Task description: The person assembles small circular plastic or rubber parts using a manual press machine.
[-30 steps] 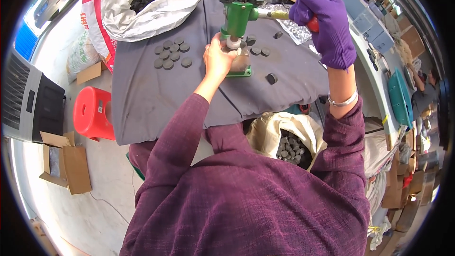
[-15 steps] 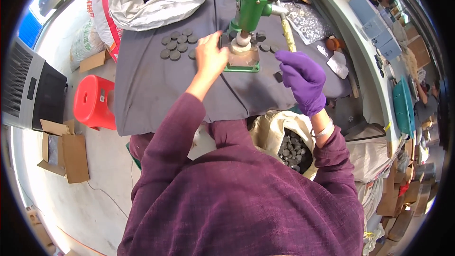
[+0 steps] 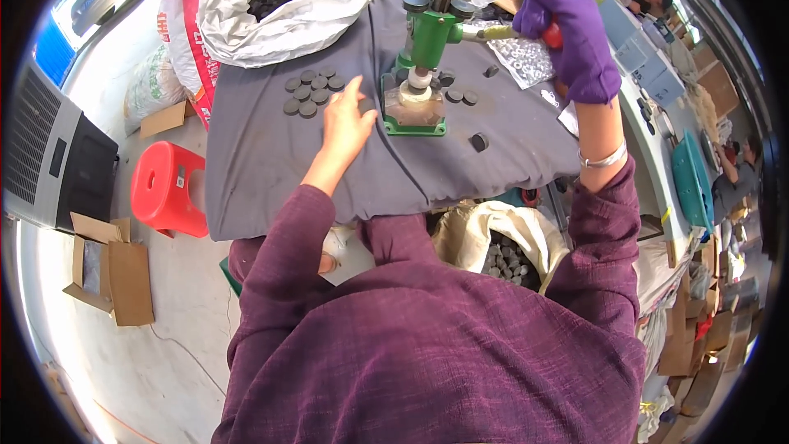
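A green hand press (image 3: 431, 41) stands on the grey cloth-covered table, a pale round die (image 3: 415, 92) beneath its ram. My right hand (image 3: 567, 29), in a purple knit glove, is closed around the red-ended press lever (image 3: 497, 33) at upper right. Left of the press base, my bare left hand (image 3: 347, 125) is just above the cloth. A dark round disc (image 3: 366, 104) shows between its fingers and thumb, partly hidden. Several similar dark discs (image 3: 306, 94) lie grouped beyond that hand. More discs (image 3: 462, 97) lie right of the press.
A white sack (image 3: 329, 20) with dark pieces stands at the far left of the table. Below the front edge is a cream sack (image 3: 468, 234) of grey pieces. A red stool (image 3: 168, 189) stands at left. A bag of small pale rings (image 3: 526, 62) lies at right.
My right hand has moved up and right, and the lever has swung up to a nearly level position. My left hand has drawn back left from the press base.
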`<state>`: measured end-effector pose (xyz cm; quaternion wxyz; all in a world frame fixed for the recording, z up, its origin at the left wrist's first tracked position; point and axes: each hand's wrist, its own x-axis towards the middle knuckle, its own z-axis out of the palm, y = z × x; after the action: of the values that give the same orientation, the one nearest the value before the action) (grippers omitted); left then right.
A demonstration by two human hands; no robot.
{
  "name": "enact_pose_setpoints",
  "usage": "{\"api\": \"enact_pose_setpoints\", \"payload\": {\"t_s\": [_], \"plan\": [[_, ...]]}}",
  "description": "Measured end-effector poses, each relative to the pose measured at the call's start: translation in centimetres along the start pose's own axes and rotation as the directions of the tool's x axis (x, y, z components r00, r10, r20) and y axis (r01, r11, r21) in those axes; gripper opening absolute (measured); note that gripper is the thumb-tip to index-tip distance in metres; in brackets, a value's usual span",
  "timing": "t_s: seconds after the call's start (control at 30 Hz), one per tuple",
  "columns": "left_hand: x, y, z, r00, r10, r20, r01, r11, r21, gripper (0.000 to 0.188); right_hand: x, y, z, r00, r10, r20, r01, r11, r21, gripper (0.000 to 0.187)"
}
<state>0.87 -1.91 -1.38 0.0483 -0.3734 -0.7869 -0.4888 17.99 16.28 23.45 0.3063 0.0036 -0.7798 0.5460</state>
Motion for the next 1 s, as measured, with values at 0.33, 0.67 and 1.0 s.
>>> {"api": "enact_pose_setpoints", "payload": {"t_s": [0.33,0.67,1.0], "plan": [[3.0,4.9,4.6,0.998,-0.036,0.047,0.041,0.993,-0.112,0.089,0.3,-1.4,1.7,0.979,0.103,-0.179,-0.093,0.994,0.063,0.023],[3.6,4.0,7.2,0.991,-0.123,-0.061,0.107,0.969,-0.224,0.097,-1.3,-0.5,2.2,0.975,0.11,-0.193,-0.1,0.993,0.062,0.022],[2.5,2.3,4.1,0.995,0.016,-0.095,-0.037,0.974,-0.222,0.075,-11.4,8.2,4.2,0.954,-0.3,-0.006,0.269,0.865,-0.423,0.025]]}}
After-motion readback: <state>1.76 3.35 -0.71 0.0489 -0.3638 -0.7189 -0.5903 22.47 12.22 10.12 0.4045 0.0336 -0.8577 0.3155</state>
